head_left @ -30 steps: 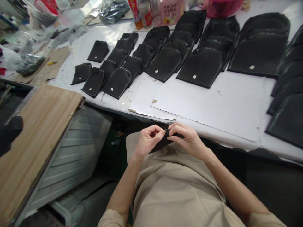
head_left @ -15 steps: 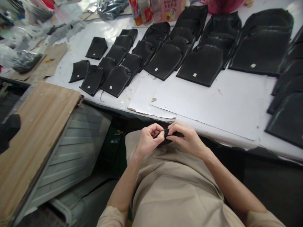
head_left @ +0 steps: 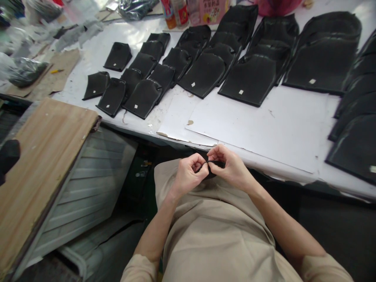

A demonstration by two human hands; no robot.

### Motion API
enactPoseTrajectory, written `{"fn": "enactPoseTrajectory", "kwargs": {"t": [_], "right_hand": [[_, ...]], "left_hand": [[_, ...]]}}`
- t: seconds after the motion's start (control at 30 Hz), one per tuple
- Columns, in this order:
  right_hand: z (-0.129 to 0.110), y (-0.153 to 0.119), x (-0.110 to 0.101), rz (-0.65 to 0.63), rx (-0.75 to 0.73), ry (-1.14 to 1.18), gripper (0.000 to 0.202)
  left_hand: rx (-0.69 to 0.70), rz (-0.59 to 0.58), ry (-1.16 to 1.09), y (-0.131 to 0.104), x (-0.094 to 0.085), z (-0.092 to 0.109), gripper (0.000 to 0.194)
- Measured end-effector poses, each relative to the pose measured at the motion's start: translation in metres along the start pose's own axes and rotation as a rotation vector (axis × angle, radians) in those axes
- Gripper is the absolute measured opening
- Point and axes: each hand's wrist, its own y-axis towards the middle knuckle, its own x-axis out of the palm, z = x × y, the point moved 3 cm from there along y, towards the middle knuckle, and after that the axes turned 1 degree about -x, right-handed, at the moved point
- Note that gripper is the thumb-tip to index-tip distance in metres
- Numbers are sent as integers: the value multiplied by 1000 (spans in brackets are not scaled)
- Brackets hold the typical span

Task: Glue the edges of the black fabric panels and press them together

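Close to my lap, both hands pinch one small black leather-like piece [head_left: 216,163], its shape mostly hidden by fingers and its dark surroundings. My left hand [head_left: 188,174] has thumb and forefinger closed on the piece's left part. My right hand [head_left: 232,168] grips it from the other side, thumb tip close to the left thumb. In front of the hands, on the white-covered table [head_left: 249,125], overlapping rows of flat black leather-like pieces [head_left: 202,74] lie in several sizes. The front ones bear small white square tags.
A wooden board [head_left: 49,156] tops a ribbed grey cabinet [head_left: 88,172] at the left. Bottles [head_left: 179,15] and a pink box [head_left: 211,13] stand at the back of the table. A yellow cutter [head_left: 56,71] lies on brown cardboard [head_left: 66,70] near plastic bags [head_left: 26,72].
My fingertips have shifted on the small black piece, and my right forefinger has lifted a little. The hands stay close together in the same place. The view has moved slightly.
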Motion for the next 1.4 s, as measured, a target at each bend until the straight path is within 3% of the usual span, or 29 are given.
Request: {"fn": "enactPoseTrajectory", "kwargs": {"t": [0.4, 0.63, 0.97, 1.4], "right_hand": [[11, 0, 1, -12, 217, 365, 12], [12, -11, -15, -174, 105, 110, 17], [5, -13, -20, -212, 58, -167, 15], [-4, -15, -19, -214, -17, -132, 20]], "left_hand": [[-56, -30, -81, 2, 5, -1, 17], [-88, -28, -146, 1, 5, -5, 17], [-77, -16, -137, -1, 5, -8, 16], [-45, -78, -203, -4, 2, -15, 18]]}}
